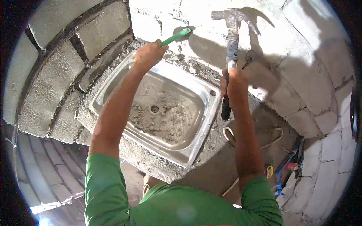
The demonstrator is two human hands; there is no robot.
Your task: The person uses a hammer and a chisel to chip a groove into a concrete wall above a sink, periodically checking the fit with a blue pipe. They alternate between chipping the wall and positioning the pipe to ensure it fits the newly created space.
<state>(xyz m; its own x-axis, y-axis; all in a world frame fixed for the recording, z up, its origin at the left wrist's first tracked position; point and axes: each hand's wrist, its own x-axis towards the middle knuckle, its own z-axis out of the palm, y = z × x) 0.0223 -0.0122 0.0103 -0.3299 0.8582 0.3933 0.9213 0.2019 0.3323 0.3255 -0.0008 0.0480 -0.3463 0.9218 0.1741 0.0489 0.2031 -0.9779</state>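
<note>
My left hand point(149, 55) is closed around a green chisel point(175, 37), a slim rod whose far end meets a dark spot on the block wall point(211, 43). In my right hand point(236, 84) is a claw hammer point(233, 41), gripped by its dark handle and held up to the right of the chisel. Wrapping covers the upper part of the handle. Hammer and chisel are apart. Below my hands lies a stainless steel sink point(203, 130), set in a rough cement counter point(141, 156). Grit and mortar crumbs cover its basin around the drain hole.
Block walls with rough mortar joints rise at the left point(56, 71) and right. A pale hose or cord point(273, 143) curls on the surface right of the sink. Beyond it lie a yellow roll point(269, 171), a red item point(291, 166) and blue strips point(279, 179).
</note>
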